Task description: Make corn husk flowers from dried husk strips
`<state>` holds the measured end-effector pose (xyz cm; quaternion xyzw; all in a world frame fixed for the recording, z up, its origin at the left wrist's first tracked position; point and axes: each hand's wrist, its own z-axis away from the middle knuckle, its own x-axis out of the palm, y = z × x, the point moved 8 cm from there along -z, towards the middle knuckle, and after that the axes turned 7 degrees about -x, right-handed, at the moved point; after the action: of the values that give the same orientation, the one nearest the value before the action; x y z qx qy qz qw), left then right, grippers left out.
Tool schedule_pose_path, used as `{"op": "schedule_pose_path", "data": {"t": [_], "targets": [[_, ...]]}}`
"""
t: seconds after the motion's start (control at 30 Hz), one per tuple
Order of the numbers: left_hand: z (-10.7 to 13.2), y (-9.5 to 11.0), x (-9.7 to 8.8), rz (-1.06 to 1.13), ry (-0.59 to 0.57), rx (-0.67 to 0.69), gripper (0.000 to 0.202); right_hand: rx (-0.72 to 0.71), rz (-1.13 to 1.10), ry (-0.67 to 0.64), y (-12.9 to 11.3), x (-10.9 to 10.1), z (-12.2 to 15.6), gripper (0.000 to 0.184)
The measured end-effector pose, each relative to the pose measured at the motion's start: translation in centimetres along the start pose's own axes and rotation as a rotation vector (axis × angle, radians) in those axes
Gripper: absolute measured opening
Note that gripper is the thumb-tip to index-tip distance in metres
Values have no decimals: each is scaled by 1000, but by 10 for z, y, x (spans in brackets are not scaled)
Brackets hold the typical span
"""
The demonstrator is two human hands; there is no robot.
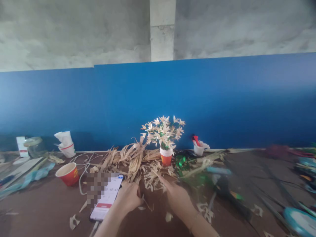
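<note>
My left hand (130, 196) is at the front of a heap of dried corn husks (134, 158), beside a phone (108, 196). Its fingers are curled in, and whatever they may hold is hidden. With the index finger stretched forward, my right hand (179, 199) reaches the edge of a small pile of cut husk petals (153, 177); I see nothing gripped in it. Behind that pile stands a red and white paper cup (166, 157) holding a bunch of pale husk flowers (164, 131) with green stems.
A red paper cup (67, 173) is tilted at left, beside a white cable (85, 164). Farther left are a white cup (66, 148) and a glass jar (36, 146). Green ribbon (181, 161) and a blue-rimmed roll (301, 220) lie to the right. A blue partition (197, 98) closes off the back.
</note>
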<state>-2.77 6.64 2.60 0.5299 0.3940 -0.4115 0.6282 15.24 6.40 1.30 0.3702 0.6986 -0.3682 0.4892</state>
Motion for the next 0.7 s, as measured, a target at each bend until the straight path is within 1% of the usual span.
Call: {"op": "schedule_pose_path", "data": {"t": [0.13, 0.2, 0.27, 0.33, 0.4, 0.47, 0.53, 0.6, 0.63, 0.7], "targets": [[5, 11, -1, -48, 25, 31, 17, 1, -17, -17, 0, 1, 1, 70], [4, 13, -3, -67, 37, 36, 17, 5, -61, 0, 2, 2, 1, 68], [1, 12, -6, -88, 72, 29, 15, -15, -158, 60, 2, 2, 2, 65], [-2, 15, -11, -84, 121, 52, 14, -14, -301, 147, 3, -2, 2, 57], [-1, 22, -17, -45, 185, 123, 15, 36, -451, 190, 4, -3, 3, 48], [4, 35, -22, 14, 248, 241, 15, 84, -604, 170, 0, -2, 2, 36], [14, 50, -25, 88, 274, 389, 15, 71, -773, 134, -9, -4, 1, 26], [22, 61, -23, 173, 252, 494, 15, 41, -919, 117, -17, -7, 0, 20], [24, 63, -22, 218, 232, 515, 14, 32, -979, 119, -20, -9, 0, 19], [24, 64, -17, 309, 189, 514, 13, 50, -1076, 140, -18, -11, 0, 17]]}}
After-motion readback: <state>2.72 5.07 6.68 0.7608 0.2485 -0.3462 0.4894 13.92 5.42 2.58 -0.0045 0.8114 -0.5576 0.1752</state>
